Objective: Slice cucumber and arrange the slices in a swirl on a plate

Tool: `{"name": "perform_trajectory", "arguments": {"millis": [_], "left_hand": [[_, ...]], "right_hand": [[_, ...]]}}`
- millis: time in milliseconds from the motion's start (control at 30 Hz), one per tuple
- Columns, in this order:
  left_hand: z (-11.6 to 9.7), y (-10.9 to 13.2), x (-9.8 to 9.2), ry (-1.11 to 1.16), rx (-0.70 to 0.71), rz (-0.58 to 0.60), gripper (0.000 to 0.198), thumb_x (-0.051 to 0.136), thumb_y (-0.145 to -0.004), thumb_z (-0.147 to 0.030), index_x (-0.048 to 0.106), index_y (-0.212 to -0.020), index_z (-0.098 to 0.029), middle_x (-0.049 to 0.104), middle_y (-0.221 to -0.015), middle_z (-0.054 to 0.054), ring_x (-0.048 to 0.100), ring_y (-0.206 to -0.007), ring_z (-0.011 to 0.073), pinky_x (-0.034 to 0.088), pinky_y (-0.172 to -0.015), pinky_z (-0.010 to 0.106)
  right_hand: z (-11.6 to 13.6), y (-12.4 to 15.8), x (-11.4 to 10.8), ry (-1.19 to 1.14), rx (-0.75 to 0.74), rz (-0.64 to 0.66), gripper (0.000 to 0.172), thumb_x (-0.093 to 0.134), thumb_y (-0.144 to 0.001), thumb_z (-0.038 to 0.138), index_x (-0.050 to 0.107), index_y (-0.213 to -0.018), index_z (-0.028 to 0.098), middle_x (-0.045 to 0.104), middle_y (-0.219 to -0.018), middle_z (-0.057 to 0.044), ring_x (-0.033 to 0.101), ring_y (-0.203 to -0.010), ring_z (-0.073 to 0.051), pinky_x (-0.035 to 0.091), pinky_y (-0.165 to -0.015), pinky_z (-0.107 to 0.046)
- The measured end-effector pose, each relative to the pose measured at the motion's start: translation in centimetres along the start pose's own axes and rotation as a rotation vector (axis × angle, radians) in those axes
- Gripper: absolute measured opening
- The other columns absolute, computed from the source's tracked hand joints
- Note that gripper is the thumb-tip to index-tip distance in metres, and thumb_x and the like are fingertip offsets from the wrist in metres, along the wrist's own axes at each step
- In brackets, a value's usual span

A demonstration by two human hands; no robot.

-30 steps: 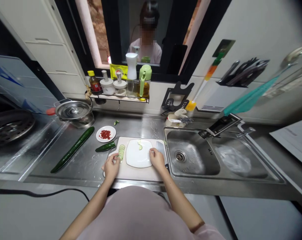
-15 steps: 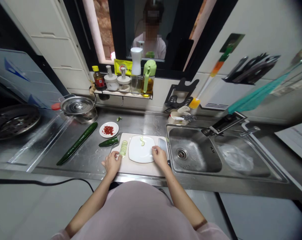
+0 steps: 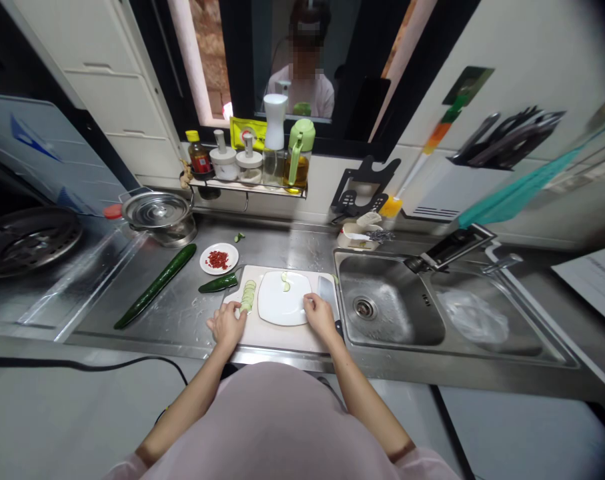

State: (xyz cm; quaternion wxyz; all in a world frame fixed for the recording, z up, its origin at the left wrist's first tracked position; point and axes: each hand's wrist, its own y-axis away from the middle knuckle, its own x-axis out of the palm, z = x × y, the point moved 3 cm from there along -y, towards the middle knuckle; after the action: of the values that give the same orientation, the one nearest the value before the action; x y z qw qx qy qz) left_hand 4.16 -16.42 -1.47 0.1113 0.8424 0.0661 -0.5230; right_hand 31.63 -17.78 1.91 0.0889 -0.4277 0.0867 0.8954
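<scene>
My left hand (image 3: pixel 228 324) bends over the near end of a row of cucumber slices (image 3: pixel 249 293), with thumb and fingertips closed at the last slice. The row lies on a pale cutting board (image 3: pixel 277 338). Beside it on the board is a white square plate (image 3: pixel 277 305) holding a few cucumber slices (image 3: pixel 285 285) arranged in a curve. My right hand (image 3: pixel 321 315) pinches the right rim of this plate. A knife (image 3: pixel 326 288) lies flat on the board's right side, partly hidden behind that hand.
Left of the board are a cut cucumber piece (image 3: pixel 218 284), a whole cucumber (image 3: pixel 157 285) and a small plate of chopped red pepper (image 3: pixel 231 262). A lidded steel pot (image 3: pixel 158 215) stands farther back. At right is a sink (image 3: pixel 392 310); a seasoning rack (image 3: pixel 252 187) hangs behind.
My left hand has shifted slightly right and its fingers have closed in on the nearest slices. My right hand stays at the plate's rim. The view has barely moved.
</scene>
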Motion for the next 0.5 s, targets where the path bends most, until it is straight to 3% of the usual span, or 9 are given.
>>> {"name": "perform_trajectory", "arguments": {"millis": [300,400,500], "left_hand": [[-0.2,0.1,-0.1,0.155,0.008,-0.009,0.014,0.056,-0.081,-0.028,0.064,-0.09,-0.023,0.067,-0.094,0.006,0.054,-0.098,0.0259,0.03,-0.087,0.039],[-0.6,-0.1,-0.2,0.349,-0.029,-0.015,0.015,0.059,-0.078,-0.031,0.066,-0.088,-0.021,0.068,-0.083,0.004,0.058,-0.087,0.0221,0.033,-0.084,0.035],[-1.7,-0.8,-0.7,0.703,-0.05,0.045,0.026,0.067,-0.069,-0.039,0.066,-0.085,-0.018,0.066,-0.077,0.003,0.058,-0.072,0.0163,0.039,-0.076,0.03]], "right_hand": [[0.0,0.0,0.3,-0.043,-0.026,-0.014,0.033,0.043,-0.087,0.035,0.069,-0.101,0.019,0.067,-0.072,-0.003,0.058,-0.066,-0.017,0.036,-0.063,-0.023],[0.0,0.0,0.3,-0.073,-0.038,-0.023,0.033,0.044,-0.086,0.035,0.069,-0.1,0.019,0.065,-0.068,-0.003,0.057,-0.064,-0.017,0.036,-0.062,-0.023],[0.5,-0.2,0.1,-0.114,-0.037,-0.031,0.032,0.046,-0.084,0.036,0.069,-0.098,0.019,0.061,-0.063,-0.001,0.055,-0.061,-0.016,0.035,-0.06,-0.024]]}}
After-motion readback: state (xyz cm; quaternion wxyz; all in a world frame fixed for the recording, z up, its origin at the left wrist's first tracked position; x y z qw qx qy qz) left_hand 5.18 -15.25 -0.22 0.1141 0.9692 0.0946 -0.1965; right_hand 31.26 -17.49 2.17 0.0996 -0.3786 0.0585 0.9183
